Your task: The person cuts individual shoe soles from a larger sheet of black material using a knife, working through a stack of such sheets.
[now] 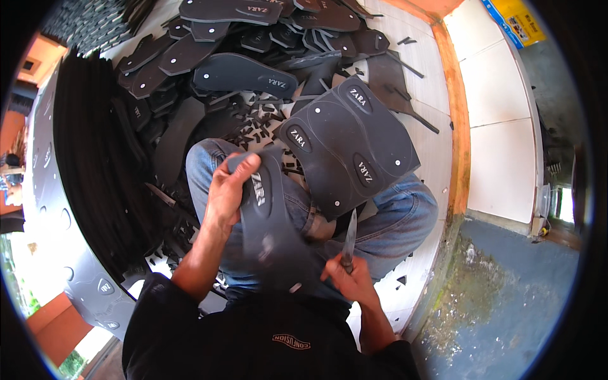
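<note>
My left hand (227, 190) grips a dark grey sandal sole (258, 218) near its top end, thumb on the upper face. The sole hangs over my lap, its lower end smeared by motion. In my right hand (353, 278) is a knife (349, 237), fist around the handle and blade pointing up, apart from the sole. A dark foam sheet (339, 149) with several sole outlines and pressed oval marks rests across my right knee, just beyond the knife.
Several cut soles (244, 75) lie heaped at the far side. Small black offcuts (256, 123) litter the floor beyond my knees. A tall stack of dark sheets (95, 164) stands at left. A white tiled ledge (500, 126) and grey floor (506, 285) lie at right.
</note>
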{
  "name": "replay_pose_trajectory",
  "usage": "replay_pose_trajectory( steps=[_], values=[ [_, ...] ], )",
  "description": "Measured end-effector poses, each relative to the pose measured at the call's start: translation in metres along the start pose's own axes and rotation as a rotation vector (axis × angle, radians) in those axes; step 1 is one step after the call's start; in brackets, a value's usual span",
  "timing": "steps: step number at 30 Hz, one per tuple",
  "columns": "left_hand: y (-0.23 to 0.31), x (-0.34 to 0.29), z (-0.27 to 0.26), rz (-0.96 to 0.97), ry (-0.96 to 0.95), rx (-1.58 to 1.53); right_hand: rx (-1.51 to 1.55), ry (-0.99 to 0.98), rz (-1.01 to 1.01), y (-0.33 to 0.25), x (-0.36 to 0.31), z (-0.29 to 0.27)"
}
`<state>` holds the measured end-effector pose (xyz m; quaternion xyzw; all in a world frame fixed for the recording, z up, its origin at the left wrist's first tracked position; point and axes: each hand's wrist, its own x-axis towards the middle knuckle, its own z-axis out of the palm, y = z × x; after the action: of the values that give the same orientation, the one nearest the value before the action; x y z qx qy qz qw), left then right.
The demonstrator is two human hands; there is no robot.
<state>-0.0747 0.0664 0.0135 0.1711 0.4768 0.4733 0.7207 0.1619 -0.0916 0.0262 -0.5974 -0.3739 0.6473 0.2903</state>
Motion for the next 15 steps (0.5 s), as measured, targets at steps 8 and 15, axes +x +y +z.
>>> replay_pose_trajectory(
  steps=[8,15],
  values=[
    [0.001,-0.039,0.025,-0.215,-0.185,0.126,-0.604,0.329,-0.192,-0.008,0.030,0.010],
    [-0.001,-0.038,0.023,-0.201,-0.234,0.222,-0.655,0.309,-0.219,-0.006,0.035,0.013]
  ],
)
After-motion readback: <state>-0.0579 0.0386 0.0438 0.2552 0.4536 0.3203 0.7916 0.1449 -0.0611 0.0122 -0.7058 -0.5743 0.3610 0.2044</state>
